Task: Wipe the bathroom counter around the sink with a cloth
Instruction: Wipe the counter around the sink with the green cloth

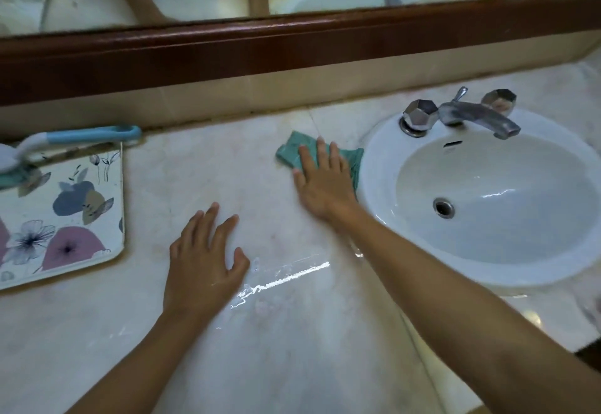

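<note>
A green cloth lies flat on the pale marble counter, just left of the white oval sink. My right hand presses down on the cloth with its fingers spread, and covers most of it. My left hand rests flat on the bare counter nearer the front edge, fingers apart, with nothing in it. A wet streak shines on the counter between my two arms.
A metal tap with two faceted knobs stands behind the sink basin. A floral mat lies at the left, with a blue-handled brush at its far edge. A wood-framed mirror runs along the back wall.
</note>
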Demonstrator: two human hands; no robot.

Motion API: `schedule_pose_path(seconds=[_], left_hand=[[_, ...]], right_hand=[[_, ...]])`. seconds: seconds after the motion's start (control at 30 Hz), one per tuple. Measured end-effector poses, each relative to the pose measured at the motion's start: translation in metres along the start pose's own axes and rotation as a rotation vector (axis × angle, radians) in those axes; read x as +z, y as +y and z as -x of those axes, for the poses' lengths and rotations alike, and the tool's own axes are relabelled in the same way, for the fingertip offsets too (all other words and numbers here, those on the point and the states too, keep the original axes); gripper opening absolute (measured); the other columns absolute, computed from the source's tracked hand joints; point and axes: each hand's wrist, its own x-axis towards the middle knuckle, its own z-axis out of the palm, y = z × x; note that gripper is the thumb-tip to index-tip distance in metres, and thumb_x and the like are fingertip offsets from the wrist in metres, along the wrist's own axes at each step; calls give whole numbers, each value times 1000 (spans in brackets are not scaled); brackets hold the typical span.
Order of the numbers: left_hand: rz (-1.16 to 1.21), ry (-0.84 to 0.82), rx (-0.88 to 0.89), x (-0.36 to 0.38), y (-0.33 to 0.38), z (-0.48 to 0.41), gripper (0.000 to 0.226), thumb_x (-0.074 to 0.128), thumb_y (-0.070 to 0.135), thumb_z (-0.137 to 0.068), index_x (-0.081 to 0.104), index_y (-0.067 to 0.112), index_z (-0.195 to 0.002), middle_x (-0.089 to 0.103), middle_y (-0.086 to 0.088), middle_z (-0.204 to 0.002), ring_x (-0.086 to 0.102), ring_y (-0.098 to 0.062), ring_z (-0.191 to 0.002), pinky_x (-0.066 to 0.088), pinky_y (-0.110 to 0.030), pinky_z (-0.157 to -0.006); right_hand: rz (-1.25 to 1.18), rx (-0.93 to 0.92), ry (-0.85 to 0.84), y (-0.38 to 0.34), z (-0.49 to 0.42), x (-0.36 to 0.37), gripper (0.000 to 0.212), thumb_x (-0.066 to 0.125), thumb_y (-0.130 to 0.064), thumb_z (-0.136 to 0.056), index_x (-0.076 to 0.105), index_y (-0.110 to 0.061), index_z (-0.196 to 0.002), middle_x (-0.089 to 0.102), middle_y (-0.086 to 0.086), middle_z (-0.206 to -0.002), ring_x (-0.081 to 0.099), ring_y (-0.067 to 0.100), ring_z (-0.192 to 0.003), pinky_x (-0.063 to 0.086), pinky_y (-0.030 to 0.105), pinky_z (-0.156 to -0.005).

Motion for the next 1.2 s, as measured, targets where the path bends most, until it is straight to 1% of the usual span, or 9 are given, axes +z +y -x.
schedule_pose_path(seconds=[0.17,0.33,0.4,0.5,0.57,0.77,0.87,0.97,1.2], left_hand=[[-1,12,-15,-5,-2,-1,58,38,45,-85,46,30,-140,29,2,-158,23,-22,-144,27,-44,-108],[10,24,-16,-10,-1,0,58,37,46,-86,45,28,-140,28,1,-159,22,-24,-144,27,-48,-109],[7,29,-8,-12,0,2,58,37,45,-86,45,27,-140,28,-1,-158,22,-25,-144,27,-49,-109],[16,32,2,-12,-1,5,58,38,44,-86,45,25,-140,28,-3,-158,22,-27,-143,27,-51,-108],[17,25,12,-12,-3,6,58,37,44,-86,44,25,-141,28,-4,-158,22,-28,-143,27,-52,-109],[1,27,23,-17,-12,6,59,34,47,-87,41,27,-143,25,-4,-158,19,-29,-143,22,-53,-111],[11,20,31,-12,-7,5,60,34,47,-86,42,27,-142,26,-4,-158,19,-29,-143,21,-53,-111],[16,15,58,-6,0,3,61,35,47,-85,44,25,-140,29,-7,-156,21,-31,-142,23,-54,-110],[-19,-13,47,-3,2,12,63,32,47,-83,46,24,-140,31,-9,-155,25,-33,-140,26,-55,-108]], right_hand=[[-2,-97,-8,7,115,12,59,8,-54,-94,2,-39,-151,-10,-4,-161,-15,19,-147,-10,33,-116],[19,-134,-60,43,206,6,57,6,-60,-93,0,-47,-148,-15,-13,-159,-21,9,-144,-7,32,-117],[32,-145,-84,50,216,0,57,9,-61,-93,3,-47,-149,-15,-14,-159,-20,9,-145,-4,33,-118],[100,-196,-27,41,197,0,59,13,-55,-95,13,-38,-151,-4,-8,-161,-10,15,-147,4,39,-118],[97,-207,-3,25,167,1,57,18,-51,-98,13,-32,-152,-4,-6,-161,-10,16,-147,1,38,-118],[-44,-21,19,-25,124,11,57,21,-42,-100,8,-25,-153,-8,-1,-161,-12,20,-147,3,40,-118],[-38,65,66,-5,171,24,58,22,-39,-101,6,-22,-153,-8,-1,-162,-10,20,-148,2,39,-119],[-77,238,109,34,228,30,57,22,-38,-102,6,-22,-154,-7,-1,-162,-9,17,-148,1,37,-119],[-34,468,89,91,328,28,57,18,-40,-102,-1,-22,-153,-14,-1,-160,-12,17,-147,0,39,-118]])
